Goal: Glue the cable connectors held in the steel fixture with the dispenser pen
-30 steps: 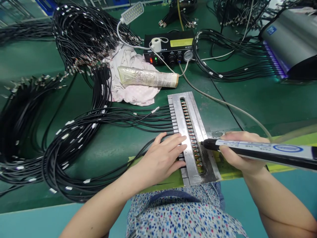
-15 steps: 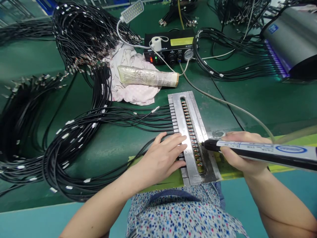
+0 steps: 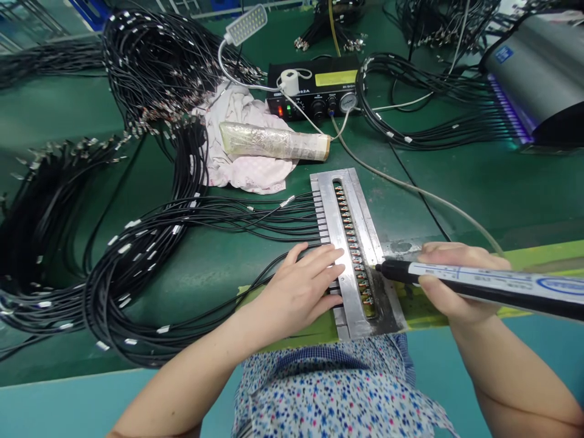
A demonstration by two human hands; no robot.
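Note:
My left hand (image 3: 303, 286) lies with fingers spread on the left edge of a slotted metal fixture (image 3: 326, 207), over several of the black cables. A row of small connector ends (image 3: 349, 231) shows inside the fixture's long slot, and the black cables (image 3: 255, 216) run out from its left side. My right hand (image 3: 460, 280) grips a black-and-white marker pen (image 3: 483, 283). The pen's dark tip points left, at the right side of the slot near its lower half; whether it touches the metal I cannot tell.
Behind the fixture, a wrapped roll (image 3: 276, 141) rests on a crumpled cloth (image 3: 250, 173). A black control box (image 3: 314, 91) with a gauge stands further back, beside a bendable lamp (image 3: 246, 24). Large cable bundles (image 3: 150, 67) fill the left. A grey machine with purple light (image 3: 538, 79) stands at right.
My right hand has shifted slightly to the right with the marker pen, its tip moving a little away from the slot. My left hand stays in place on the fixture.

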